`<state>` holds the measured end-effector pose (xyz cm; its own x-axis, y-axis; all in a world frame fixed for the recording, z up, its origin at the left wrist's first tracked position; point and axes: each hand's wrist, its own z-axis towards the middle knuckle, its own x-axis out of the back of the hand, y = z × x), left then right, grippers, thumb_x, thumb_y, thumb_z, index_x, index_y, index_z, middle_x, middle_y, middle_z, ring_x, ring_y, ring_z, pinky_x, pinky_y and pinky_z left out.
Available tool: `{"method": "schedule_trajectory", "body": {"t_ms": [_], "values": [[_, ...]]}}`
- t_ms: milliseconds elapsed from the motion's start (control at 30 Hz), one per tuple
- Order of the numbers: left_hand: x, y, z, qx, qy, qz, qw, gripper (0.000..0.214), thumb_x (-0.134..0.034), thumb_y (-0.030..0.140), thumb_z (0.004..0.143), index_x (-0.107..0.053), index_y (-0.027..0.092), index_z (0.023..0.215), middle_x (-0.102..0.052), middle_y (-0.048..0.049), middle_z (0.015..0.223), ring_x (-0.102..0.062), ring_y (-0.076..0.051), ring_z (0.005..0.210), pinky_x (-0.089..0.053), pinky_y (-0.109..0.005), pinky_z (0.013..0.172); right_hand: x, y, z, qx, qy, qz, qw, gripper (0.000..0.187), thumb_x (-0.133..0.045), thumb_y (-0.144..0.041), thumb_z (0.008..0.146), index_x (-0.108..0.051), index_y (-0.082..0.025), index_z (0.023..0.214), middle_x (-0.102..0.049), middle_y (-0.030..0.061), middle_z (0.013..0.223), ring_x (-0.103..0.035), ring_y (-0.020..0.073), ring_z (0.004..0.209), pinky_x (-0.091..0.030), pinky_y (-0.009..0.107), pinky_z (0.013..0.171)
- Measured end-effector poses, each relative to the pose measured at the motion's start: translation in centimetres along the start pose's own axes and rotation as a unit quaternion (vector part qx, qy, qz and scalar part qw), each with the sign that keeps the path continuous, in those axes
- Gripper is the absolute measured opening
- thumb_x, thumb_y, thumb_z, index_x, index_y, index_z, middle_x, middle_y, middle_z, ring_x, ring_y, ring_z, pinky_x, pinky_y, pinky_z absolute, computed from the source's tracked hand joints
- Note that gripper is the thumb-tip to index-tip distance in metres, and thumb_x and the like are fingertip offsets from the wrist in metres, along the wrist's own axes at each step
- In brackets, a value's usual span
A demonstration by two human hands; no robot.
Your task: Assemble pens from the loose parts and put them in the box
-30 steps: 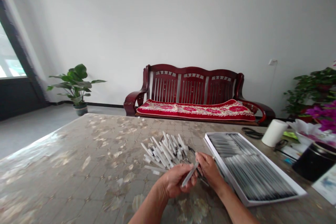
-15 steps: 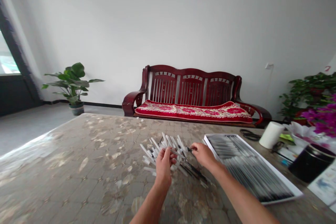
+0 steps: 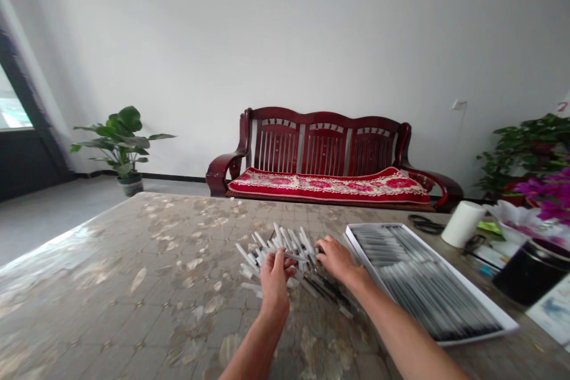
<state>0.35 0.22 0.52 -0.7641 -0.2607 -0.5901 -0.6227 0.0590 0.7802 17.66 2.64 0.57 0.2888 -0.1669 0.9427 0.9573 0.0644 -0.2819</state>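
Note:
A loose heap of pens (image 3: 262,243), with whitish translucent barrels and some black parts, lies on the table in front of me. My left hand (image 3: 275,282) is closed at the heap's near side, pinching a translucent pen (image 3: 291,257) that points to the right. My right hand (image 3: 337,258) is at the heap's right side, its fingers bent and closed together. Whatever is between those fingertips is small, dark and mostly hidden. Several dark pens (image 3: 327,288) lie below the right hand. Right of it, a shallow white box (image 3: 478,341) holds rows of similar pens.
Scissors (image 3: 426,224), a white paper roll (image 3: 463,224) and a black cylindrical container (image 3: 532,271) stand or lie beyond the box on the right. A patterned cloth covers the table (image 3: 146,309). Behind it is a dark red wooden bench (image 3: 325,142); a potted plant (image 3: 124,142) is at left.
My right hand has moved slightly left, its fingertips now over the heap's right edge. My left hand has shifted a little left, still pinching the pen. The view has tilted slightly.

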Motion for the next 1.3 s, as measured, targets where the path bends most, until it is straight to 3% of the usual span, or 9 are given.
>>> {"method": "schedule_trajectory", "body": {"t_ms": [233,300,433,500,567,733,933,1000,1300], "values": [[-0.1,-0.3,0.0,0.004,-0.022,0.002,1.0,0.04,-0.08,0.045,0.058,-0.059,0.015,0.072,-0.066,-0.0018,0.068,-0.064,-0.013,0.06,-0.049,-0.022,0.053,0.1,0.0,-2.1,-0.022,0.068,0.164,0.984,0.009,-0.056,-0.015,0.073,-0.057,-0.02,0.081,-0.065,0.0018,0.077,-0.06,0.0167,0.074,-0.038,0.025,0.066],[-0.1,-0.5,0.0,0.007,-0.026,-0.002,1.0,0.039,-0.081,0.044,0.058,-0.059,0.015,0.072,-0.067,-0.0021,0.068,-0.065,-0.013,0.06,-0.051,-0.023,0.054,0.3,-0.3,-2.9,-0.032,0.089,0.277,0.956,0.006,-0.056,-0.022,0.074,-0.053,-0.021,0.08,-0.061,-0.0003,0.071,-0.058,0.0164,0.069,-0.04,0.025,0.064],[0.0,-0.8,-0.1,0.02,-0.034,-0.008,0.999,0.035,-0.081,0.04,0.061,-0.06,0.015,0.073,-0.068,-0.0022,0.069,-0.067,-0.013,0.062,-0.053,-0.022,0.057,0.6,-1.3,-4.6,-0.065,0.08,0.504,0.858,0.016,-0.057,-0.033,0.073,-0.049,-0.022,0.082,-0.056,-0.0034,0.066,-0.056,0.0159,0.061,-0.044,0.026,0.058],[0.0,-0.8,-0.1,0.026,-0.041,-0.009,0.999,0.033,-0.081,0.038,0.062,-0.06,0.015,0.072,-0.069,-0.002,0.068,-0.067,-0.013,0.062,-0.054,-0.022,0.058,0.5,-1.9,-5.1,-0.077,0.062,0.556,0.825,0.02,-0.059,-0.035,0.072,-0.05,-0.022,0.084,-0.057,-0.003,0.068,-0.057,0.0162,0.062,-0.046,0.027,0.059],[0.0,-0.9,-0.2,0.031,-0.046,-0.008,0.998,0.032,-0.08,0.037,0.063,-0.059,0.015,0.072,-0.068,-0.0018,0.068,-0.068,-0.013,0.063,-0.054,-0.022,0.058,0.3,-2.3,-5.4,-0.079,0.05,0.577,0.811,0.022,-0.061,-0.035,0.071,-0.053,-0.021,0.086,-0.059,-0.0022,0.069,-0.058,0.0162,0.064,-0.046,0.028,0.062],[0.0,-1.2,-0.4,0.045,-0.055,-0.001,0.997,0.032,-0.082,0.037,0.062,-0.06,0.015,0.073,-0.069,-0.0016,0.069,-0.068,-0.013,0.064,-0.056,-0.023,0.059,-0.6,-2.6,-5.3,-0.063,0.049,0.581,0.81,0.02,-0.061,-0.034,0.073,-0.057,-0.02,0.087,-0.061,-0.0014,0.071,-0.058,0.0161,0.066,-0.045,0.027,0.063],[-0.1,-1.2,-0.6,0.037,-0.08,0.016,0.996,0.04,-0.084,0.042,0.056,-0.06,0.015,0.074,-0.067,0.0005,0.066,-0.067,-0.013,0.062,-0.055,-0.022,0.059,-0.7,-2.3,-5.7,-0.028,0.068,0.463,0.883,0.017,-0.056,-0.032,0.08,-0.065,-0.02,0.088,-0.066,0.0012,0.075,-0.06,0.0169,0.07,-0.045,0.027,0.066],[-0.1,-1.2,-0.6,0.028,-0.091,0.025,0.995,0.042,-0.084,0.043,0.054,-0.059,0.015,0.074,-0.067,0.0009,0.064,-0.067,-0.013,0.061,-0.055,-0.023,0.058,-0.6,-2.3,-5.9,-0.032,0.057,0.45,0.891,0.017,-0.055,-0.033,0.081,-0.066,-0.02,0.085,-0.065,0.0006,0.07,-0.059,0.0163,0.066,-0.045,0.026,0.063],[0.0,-0.8,-0.9,-0.019,-0.166,0.085,0.982,0.041,-0.08,0.046,0.06,-0.06,0.016,0.08,-0.071,-0.0025,0.069,-0.066,-0.014,0.06,-0.054,-0.025,0.059,1.2,-2.1,-6.4,-0.149,-0.096,0.548,0.817,0.032,-0.059,-0.05,0.068,-0.057,-0.019,0.076,-0.056,-0.0048,0.053,-0.048,0.009,0.041,-0.031,0.019,0.037]]}}
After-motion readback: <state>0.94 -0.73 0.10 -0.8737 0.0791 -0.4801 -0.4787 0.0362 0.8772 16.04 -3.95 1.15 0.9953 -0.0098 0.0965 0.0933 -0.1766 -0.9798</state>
